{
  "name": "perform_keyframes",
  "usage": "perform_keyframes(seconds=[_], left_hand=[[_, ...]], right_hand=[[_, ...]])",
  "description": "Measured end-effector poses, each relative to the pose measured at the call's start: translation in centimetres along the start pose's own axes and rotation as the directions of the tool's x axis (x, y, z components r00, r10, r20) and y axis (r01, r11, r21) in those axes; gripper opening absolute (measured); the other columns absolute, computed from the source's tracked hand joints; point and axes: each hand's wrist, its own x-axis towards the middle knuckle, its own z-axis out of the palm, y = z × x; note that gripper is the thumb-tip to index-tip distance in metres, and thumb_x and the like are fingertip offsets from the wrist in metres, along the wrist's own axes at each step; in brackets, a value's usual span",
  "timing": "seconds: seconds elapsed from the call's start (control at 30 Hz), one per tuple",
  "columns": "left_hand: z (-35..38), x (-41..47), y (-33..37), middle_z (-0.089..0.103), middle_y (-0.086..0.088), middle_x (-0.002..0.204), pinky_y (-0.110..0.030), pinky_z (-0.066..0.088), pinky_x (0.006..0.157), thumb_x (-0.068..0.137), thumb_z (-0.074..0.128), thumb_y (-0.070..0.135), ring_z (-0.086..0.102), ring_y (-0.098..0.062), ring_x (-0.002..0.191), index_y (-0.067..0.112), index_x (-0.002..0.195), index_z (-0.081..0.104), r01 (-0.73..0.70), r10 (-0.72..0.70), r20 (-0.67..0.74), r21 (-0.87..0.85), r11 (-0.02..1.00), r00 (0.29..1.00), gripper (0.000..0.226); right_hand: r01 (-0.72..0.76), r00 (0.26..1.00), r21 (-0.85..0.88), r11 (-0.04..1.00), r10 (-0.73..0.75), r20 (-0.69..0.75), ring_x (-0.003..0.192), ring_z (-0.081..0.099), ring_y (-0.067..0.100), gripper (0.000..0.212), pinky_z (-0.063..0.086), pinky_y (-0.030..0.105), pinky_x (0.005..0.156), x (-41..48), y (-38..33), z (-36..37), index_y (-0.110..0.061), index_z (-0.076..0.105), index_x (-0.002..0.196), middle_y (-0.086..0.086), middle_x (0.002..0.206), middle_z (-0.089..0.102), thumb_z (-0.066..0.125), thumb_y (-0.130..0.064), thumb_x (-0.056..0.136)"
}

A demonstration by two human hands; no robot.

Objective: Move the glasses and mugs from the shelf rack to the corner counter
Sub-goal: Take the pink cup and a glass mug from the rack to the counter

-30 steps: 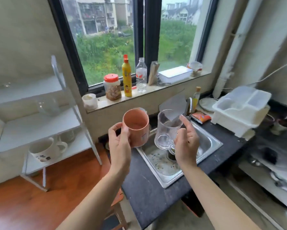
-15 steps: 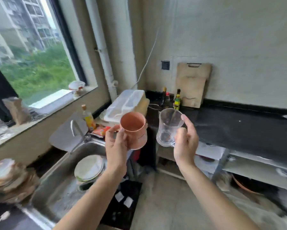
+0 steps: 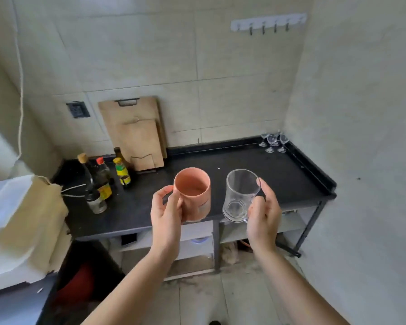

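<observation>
My left hand (image 3: 166, 214) grips a salmon-pink mug (image 3: 193, 195) by its side, held upright over the front edge of the black corner counter (image 3: 244, 170). My right hand (image 3: 263, 212) holds a clear glass mug (image 3: 240, 195) by its handle, just right of the pink one and level with it. Both vessels look empty. Several small stemmed glasses (image 3: 273, 141) stand in the counter's far right corner against the wall. The shelf rack is out of view.
Sauce bottles (image 3: 103, 181) cluster at the counter's left end. Two wooden cutting boards (image 3: 136, 134) lean on the back wall. A white plastic bin (image 3: 11, 226) sits at left. Shelves (image 3: 197, 240) lie under the counter; a hook rail (image 3: 267, 23) hangs high on the wall.
My view has swung right from the window and sink to the corner counter. Both hands kept their hold on the pink mug and the glass mug and now hang over the counter's front edge.
</observation>
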Motion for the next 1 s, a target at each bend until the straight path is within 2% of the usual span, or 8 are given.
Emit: perform_keyframes(seconds=[0.23,0.37,0.57,0.67,0.73,0.77,0.87,1.0], left_hand=[[14.0,13.3,-2.6,0.069,0.000,0.107,-0.050,0.053,0.092,0.100,0.054,0.034,0.066,-0.025,0.106,0.028,0.115,0.056,0.074,-0.073,0.182,0.000,0.997,0.981,0.016],[21.6,19.0,-2.8,0.070,0.004,0.103,-0.051,0.051,0.098,0.101,0.053,0.034,0.066,-0.023,0.107,0.029,0.114,0.055,0.097,-0.104,0.255,0.040,0.994,0.961,0.014],[31.8,24.7,-5.4,0.072,0.001,0.103,-0.053,0.052,0.099,0.099,0.055,0.035,0.067,-0.024,0.107,0.030,0.113,0.056,0.152,-0.175,0.294,0.099,0.983,0.940,0.015],[36.5,27.1,-7.9,0.070,-0.001,0.108,-0.052,0.051,0.100,0.099,0.054,0.033,0.065,-0.023,0.108,0.028,0.116,0.055,0.176,-0.205,0.273,0.126,0.976,0.940,0.017],[39.7,28.8,-9.9,0.068,-0.001,0.114,-0.053,0.051,0.101,0.099,0.054,0.035,0.064,-0.022,0.109,0.026,0.118,0.055,0.192,-0.222,0.225,0.150,0.970,0.949,0.022],[41.3,29.6,-10.9,0.067,0.000,0.115,-0.052,0.051,0.101,0.099,0.054,0.037,0.064,-0.021,0.109,0.025,0.119,0.055,0.207,-0.236,0.190,0.159,0.965,0.953,0.023],[45.1,32.0,-12.9,0.066,0.002,0.115,-0.050,0.052,0.100,0.097,0.054,0.039,0.064,-0.019,0.108,0.028,0.114,0.057,0.258,-0.276,0.078,0.182,0.949,0.958,0.020],[48.1,35.7,-14.4,0.064,0.002,0.116,-0.047,0.054,0.096,0.101,0.048,0.032,0.063,-0.021,0.110,0.029,0.112,0.056,0.314,-0.310,-0.050,0.159,0.936,0.949,0.014]], right_hand=[[0.004,0.990,-0.114,0.993,-0.020,-0.142,0.049,0.037,0.009,0.050,0.037,0.034,0.057,16.8,1.7,0.0,-0.034,0.062,0.126,-0.012,0.051,0.046,0.040,-0.020,0.084],[0.001,0.968,-0.111,0.994,-0.029,-0.248,0.048,0.034,0.008,0.053,0.036,0.030,0.054,24.8,2.1,-1.1,-0.025,0.062,0.131,-0.011,0.050,0.043,0.040,-0.021,0.083],[-0.031,0.943,-0.106,0.994,-0.006,-0.332,0.085,0.051,0.016,0.049,0.042,0.041,0.077,34.6,4.5,-3.6,-0.040,0.068,0.120,0.001,0.094,0.057,0.043,-0.036,0.079],[-0.065,0.946,-0.123,0.990,0.022,-0.322,0.096,0.060,0.014,0.036,0.051,0.027,0.087,40.3,6.3,-4.7,-0.031,0.067,0.122,0.004,0.109,0.067,0.051,-0.036,0.091],[-0.102,0.952,-0.141,0.985,0.055,-0.300,0.092,0.063,-0.008,0.030,0.045,0.002,0.077,44.8,8.1,-5.4,-0.019,0.065,0.126,-0.001,0.112,0.070,0.058,-0.032,0.100],[-0.120,0.959,-0.161,0.980,0.072,-0.275,0.083,0.062,-0.015,0.032,0.043,0.000,0.070,46.9,9.1,-5.5,-0.017,0.064,0.126,-0.005,0.103,0.071,0.061,-0.034,0.099],[-0.179,0.973,-0.202,0.963,0.144,-0.179,0.068,0.065,-0.009,0.040,0.047,0.008,0.066,52.4,11.8,-5.4,-0.013,0.065,0.128,-0.016,0.071,0.068,0.068,-0.035,0.094],[-0.258,0.966,-0.285,0.923,0.249,-0.069,0.077,0.068,0.001,0.039,0.054,0.027,0.078,58.8,15.0,-3.5,-0.018,0.063,0.131,-0.006,0.082,0.072,0.064,-0.031,0.094]])
